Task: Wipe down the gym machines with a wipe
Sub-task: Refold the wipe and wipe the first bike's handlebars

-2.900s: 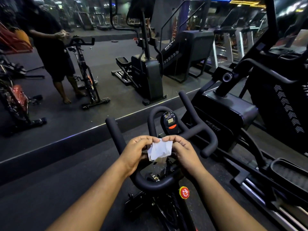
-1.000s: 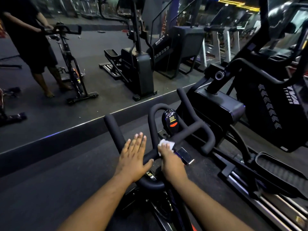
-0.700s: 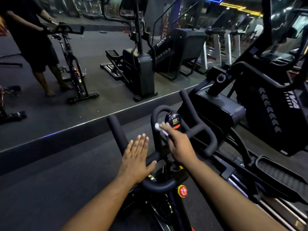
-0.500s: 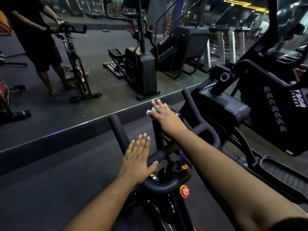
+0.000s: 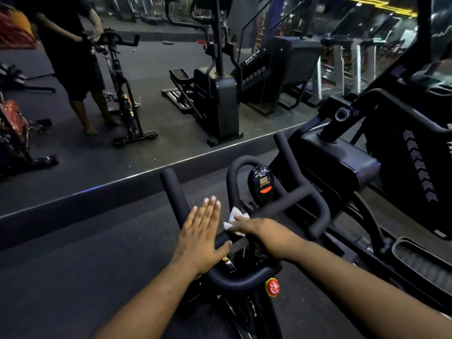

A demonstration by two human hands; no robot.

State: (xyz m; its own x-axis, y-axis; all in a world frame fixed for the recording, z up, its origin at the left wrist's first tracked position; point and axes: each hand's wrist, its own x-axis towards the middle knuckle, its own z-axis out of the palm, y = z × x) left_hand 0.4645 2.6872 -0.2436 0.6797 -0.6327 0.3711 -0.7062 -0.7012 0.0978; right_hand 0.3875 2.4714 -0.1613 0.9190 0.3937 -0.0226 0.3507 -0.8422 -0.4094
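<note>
A black spin bike stands right in front of me, its handlebar (image 5: 315, 199) curving round a small console (image 5: 263, 182) with an orange button. My left hand (image 5: 200, 236) lies flat on the handlebar's left side, fingers straight and together. My right hand (image 5: 264, 234) reaches over the middle bar. It holds a crumpled white wipe (image 5: 235, 213) against the bar at the foot of the inner loop. Part of the wipe sticks out past my fingertips. A red knob (image 5: 272, 287) sits below the near curve of the bar.
A large black elliptical machine (image 5: 342, 165) stands close on the right, its pedal rail (image 5: 420, 263) running toward me. Beyond a low ledge (image 5: 122, 182), a person (image 5: 73, 57) stands at another spin bike (image 5: 122, 94), with a stepper (image 5: 217, 94) farther back.
My right hand ran the wipe up the inner loop to its top, then came back down to the middle bar. My left hand stayed flat on the left side.
</note>
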